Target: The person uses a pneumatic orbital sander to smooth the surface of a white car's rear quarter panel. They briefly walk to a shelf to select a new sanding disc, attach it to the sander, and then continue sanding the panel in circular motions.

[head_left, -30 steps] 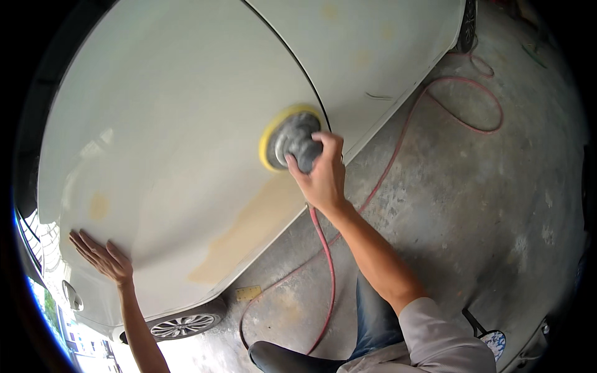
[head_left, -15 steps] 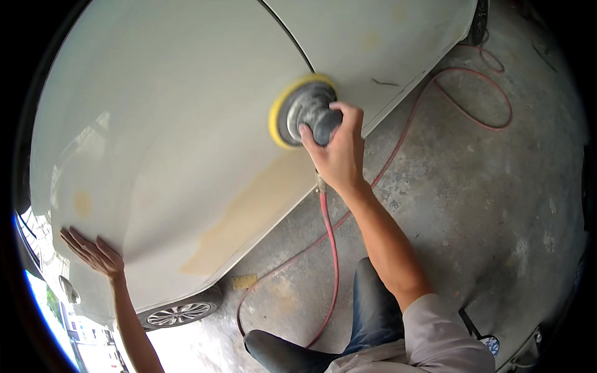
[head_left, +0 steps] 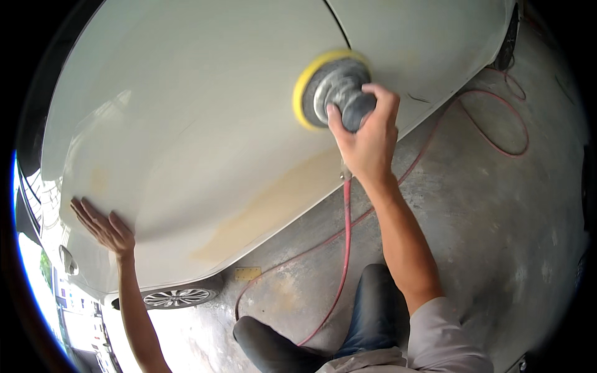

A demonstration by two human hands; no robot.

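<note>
Orbital sander (head_left: 339, 90): is resting on car side panel (head_left: 186, 143), near lower edge, overlapping dark seam (head_left: 338, 25). Right hand (head_left: 373, 138): is clasping the sander's body. Left hand (head_left: 106, 230): is lying flat near panel's left edge, fingers (head_left: 91, 216) extended. Red hose (head_left: 347, 230): is hanging below the sander. Tan patch (head_left: 267, 205): is bordering lower edge.
</note>
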